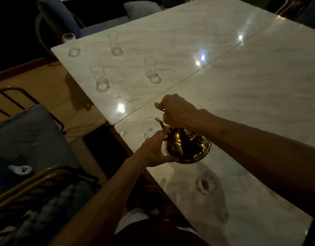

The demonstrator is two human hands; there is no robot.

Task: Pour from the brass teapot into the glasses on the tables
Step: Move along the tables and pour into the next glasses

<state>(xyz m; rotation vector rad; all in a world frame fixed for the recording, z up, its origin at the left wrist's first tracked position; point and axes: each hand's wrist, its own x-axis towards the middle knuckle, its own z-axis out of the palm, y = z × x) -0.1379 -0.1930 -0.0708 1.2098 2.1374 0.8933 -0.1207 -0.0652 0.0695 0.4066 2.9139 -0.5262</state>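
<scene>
Teapot (187, 145) tipped toward nearest glass (149, 128); my right grip (179, 112) clamps its handle, left grip (154, 150) cups its side; next, tilt further

Left hand (154, 150) cupped, right hand (178, 110) apparently clenched, arms extended.

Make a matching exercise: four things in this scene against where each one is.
Things:
1. brass teapot
2. right hand
3. left hand
4. glass by the spout

Places:
A. against the teapot's side and underside
B. at the near table's corner
C. on the handle above the pot
D. tilted, held above the near table

Pairs: 1-D, 2-C, 3-A, 4-B
</scene>
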